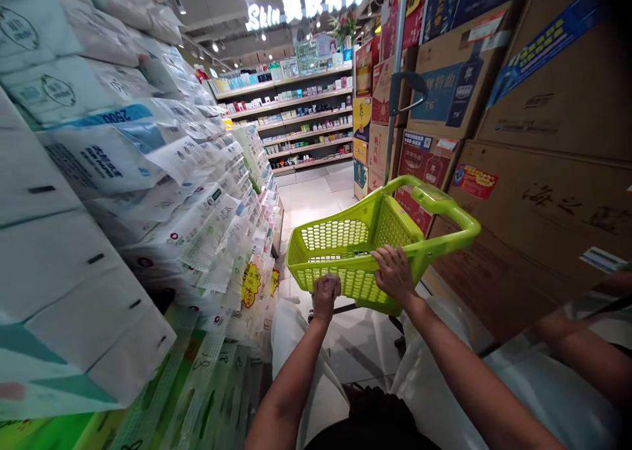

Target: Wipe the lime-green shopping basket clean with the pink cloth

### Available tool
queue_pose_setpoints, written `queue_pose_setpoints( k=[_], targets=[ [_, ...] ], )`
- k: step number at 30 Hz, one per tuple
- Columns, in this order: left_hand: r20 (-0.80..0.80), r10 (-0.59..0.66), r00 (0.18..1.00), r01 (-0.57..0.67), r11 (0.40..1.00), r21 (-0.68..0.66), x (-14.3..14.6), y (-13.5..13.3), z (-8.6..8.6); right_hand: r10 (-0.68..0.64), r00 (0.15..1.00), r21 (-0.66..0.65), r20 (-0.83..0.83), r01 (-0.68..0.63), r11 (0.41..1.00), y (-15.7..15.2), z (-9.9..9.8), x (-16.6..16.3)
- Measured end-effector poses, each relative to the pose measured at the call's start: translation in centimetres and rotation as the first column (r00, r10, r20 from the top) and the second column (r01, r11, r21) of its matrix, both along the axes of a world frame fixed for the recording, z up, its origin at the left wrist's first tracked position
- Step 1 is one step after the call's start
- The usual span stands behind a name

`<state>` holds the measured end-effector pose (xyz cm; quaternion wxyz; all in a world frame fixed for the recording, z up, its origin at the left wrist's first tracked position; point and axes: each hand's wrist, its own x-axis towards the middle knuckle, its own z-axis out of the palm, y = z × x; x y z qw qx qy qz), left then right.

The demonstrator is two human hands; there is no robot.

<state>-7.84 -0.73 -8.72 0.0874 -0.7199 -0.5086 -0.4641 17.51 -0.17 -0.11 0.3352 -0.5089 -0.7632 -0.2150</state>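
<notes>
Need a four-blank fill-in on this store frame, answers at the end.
1. The fingers of the ____ hand lie over the upper rim of the lime-green perforated plastic shopping cart.
2. White plastic-wrapped packs are piled on the picture's ____ side.
3. Large rectangular brown cardboard cartons stand stacked on the picture's ____ side.
4. The only Latin-letter word on the glowing white overhead sign is ____.

Missing words: right; left; right; Skin.

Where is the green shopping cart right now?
The cart is right of centre in the head view, between white packs and cardboard boxes, the right hand on its near rim.
</notes>
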Motion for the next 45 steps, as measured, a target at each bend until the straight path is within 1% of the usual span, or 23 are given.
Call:
queue_pose_setpoints(
  k=[1,3,5,7,9,12,14,16,18,21,23,25,27,29,32,34,36,38,40,41,42,43,45],
  targets=[
    [-0.005,0.006,1.0,-0.006,1.0,0.001,-0.5,-0.1,0.0,0.01,1.0,-0.004,0.005,-0.01,1.0,0.2,-0.2,0.2],
    [0.039,0.051,0.998,-0.053,0.998,0.045,-1.0,0.3,0.6,0.024,1.0,-0.014,0.006,-0.024,1.0,0.7,-0.4,0.5],
    [0.103,0.093,0.99,-0.104,0.989,0.106,-0.8,1.0,1.5,0.019,1.0,-0.022,-0.018,-0.019,1.0,1.0,-0.4,0.7],
    [0.111,0.1,0.989,-0.114,0.986,0.123,-0.6,1.7,1.9,-0.005,0.998,-0.028,-0.062,0.003,1.0,1.3,-0.2,0.5],
    [0.05,0.077,0.996,-0.081,0.993,0.088,-0.6,1.7,1.2,-0.039,0.994,-0.028,-0.102,0.036,0.999,1.5,0.0,0.3],
    [-0.046,0.018,0.999,-0.017,0.999,0.031,-1.3,0.9,-0.8,-0.089,0.988,-0.026,-0.126,0.087,0.996,1.9,0.3,0.2],
    [-0.038,0.015,0.999,-0.013,0.999,0.034,-1.9,0.5,-1.6,-0.11,0.986,-0.029,-0.129,0.107,0.994,2.3,0.4,0.4],
    [0.039,0.063,0.997,-0.065,0.996,0.061,-2.2,0.6,-1.2,-0.121,0.984,-0.035,-0.129,0.118,0.992,2.5,0.3,0.6],
    [0.117,0.111,0.987,-0.12,0.99,0.075,-2.2,1.1,-0.4,-0.13,0.984,-0.04,-0.123,0.126,0.991,2.5,0.3,0.7],
    [0.11,0.107,0.988,-0.109,0.994,0.011,-2.5,1.4,0.1,-0.135,0.985,-0.046,-0.107,0.13,0.99,2.3,0.4,0.6],
    [0.082,0.097,0.992,-0.092,0.994,-0.067,-3.2,1.0,-0.3,-0.13,0.987,-0.051,-0.098,0.126,0.991,2.2,0.4,0.5],
    [0.091,0.116,0.989,-0.106,0.988,-0.11,-4.0,0.5,-0.6,-0.121,0.987,-0.054,-0.103,0.116,0.992,2.1,0.5,0.3],
    [0.133,0.157,0.979,-0.146,0.985,-0.093,-4.6,0.3,-0.3,-0.111,0.987,-0.05,-0.118,0.106,0.993,2.2,0.4,0.3],
    [0.172,0.192,0.966,-0.187,0.981,-0.046,-4.8,0.6,0.6,-0.106,0.986,-0.042,-0.131,0.102,0.994,2.3,0.4,0.3],
    [0.186,0.205,0.961,-0.203,0.979,-0.032,-4.7,1.1,1.7,-0.1,0.987,-0.034,-0.129,0.096,0.995,2.5,0.2,0.6],
    [0.191,0.203,0.96,-0.191,0.978,-0.083,-4.8,0.9,1.2,-0.09,0.988,-0.035,-0.126,0.086,0.996,2.5,0.1,0.8],
    [0.229,0.22,0.948,-0.186,0.969,-0.163,-5.0,0.3,-0.1,-0.08,0.989,-0.036,-0.124,0.077,0.996,2.6,0.0,0.9],
    [0.34,0.325,0.883,-0.256,0.938,-0.232,-5.6,0.1,-1.3,-0.081,0.989,-0.032,-0.124,0.078,0.996,2.6,-0.1,0.9],
    [0.465,0.473,0.748,-0.387,0.881,-0.272,-6.3,0.7,-1.4,-0.086,0.988,-0.023,-0.125,0.084,0.996,2.7,-0.2,0.8],
    [0.522,0.528,0.669,-0.449,0.848,-0.283,-6.7,1.2,-0.9,-0.088,0.988,-0.017,-0.125,0.087,0.996,2.7,-0.2,0.7],
    [0.569,0.554,0.607,-0.488,0.826,-0.284,-7.1,1.9,-0.2,-0.091,0.988,-0.01,-0.122,0.09,0.996,2.7,-0.2,0.7],
    [0.602,0.55,0.578,-0.497,0.823,-0.274,-7.5,2.6,0.7,-0.094,0.989,-0.005,-0.118,0.094,0.996,2.7,-0.2,0.7],
    [0.628,0.489,0.606,-0.448,0.862,-0.239,-7.8,3.5,2.6,-0.103,0.989,0.001,-0.108,0.103,0.995,2.7,-0.2,0.6]
  ],
)
